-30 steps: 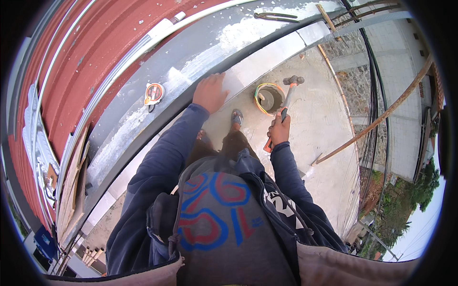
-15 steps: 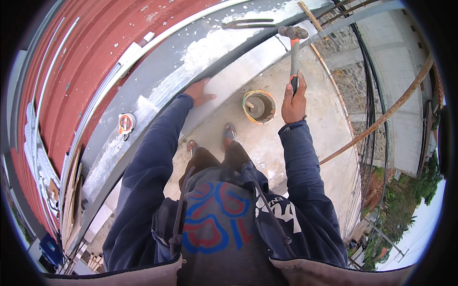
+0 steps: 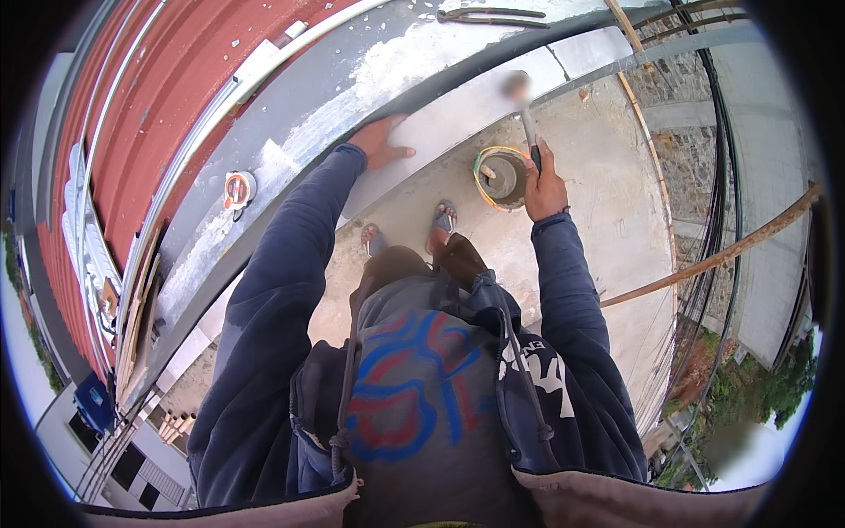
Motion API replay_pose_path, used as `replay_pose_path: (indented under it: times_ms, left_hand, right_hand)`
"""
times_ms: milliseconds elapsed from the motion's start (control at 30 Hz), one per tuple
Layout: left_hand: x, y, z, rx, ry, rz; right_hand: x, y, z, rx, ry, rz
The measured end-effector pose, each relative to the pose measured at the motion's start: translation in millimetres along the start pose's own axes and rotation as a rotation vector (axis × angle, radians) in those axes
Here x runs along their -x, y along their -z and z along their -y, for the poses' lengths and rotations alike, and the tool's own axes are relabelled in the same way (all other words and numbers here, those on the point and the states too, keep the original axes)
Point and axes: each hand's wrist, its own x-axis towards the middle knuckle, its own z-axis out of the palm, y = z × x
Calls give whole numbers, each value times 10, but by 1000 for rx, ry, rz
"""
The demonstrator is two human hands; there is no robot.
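Note:
My right hand [image 3: 547, 189] is closed round the dark grip of a hammer [image 3: 529, 125]. The hammer's head, smeared by motion, is over the far part of a long pale block [image 3: 458, 110] along the wall. My left hand [image 3: 384, 143] lies with spread fingers on the near part of that block, thumb on its top. Between my arms, on the concrete floor, stands a round bucket [image 3: 498, 179] with a yellow-green rim. Grey material and a tool handle show inside it; my right hand is just beside its right rim.
A tape measure [image 3: 238, 190] and pincers [image 3: 493, 17] lie on the grey, white-smeared wall ledge [image 3: 308, 114]. Beyond it is a red corrugated roof [image 3: 198, 62]. Right of the floor run a wooden pole [image 3: 713, 260], black cables [image 3: 717, 114] and a drop toward a street.
The hammer has swung down and left, its head now over the block. My right hand has lowered slightly toward the bucket. The whole view has shifted a little; my left hand stays on the block.

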Motion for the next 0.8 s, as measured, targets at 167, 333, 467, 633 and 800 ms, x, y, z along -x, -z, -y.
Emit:
replay_pose_path:
  times_ms: [167, 333, 467, 633, 800]
  left_hand:
    - [-61, 3, 81, 2, -18, -9]
    - [-95, 15, 94, -12, -78, -11]
    - [-126, -63, 92, -12, -75, 9]
    - [-146, -113, 131, -71, -73, -26]
    - [-158, -132, 171, -78, -108, -43]
  right_hand:
    - [558, -109, -13, -6, 52, -137]
    - [1524, -393, 68, 121, -270, 212]
    - [2276, -1179, 221, 299, -262, 389]
    - [2912, -2097, 1226, 181, 19, 710]
    - [2710, -2464, 1687, 226, 252, 836]
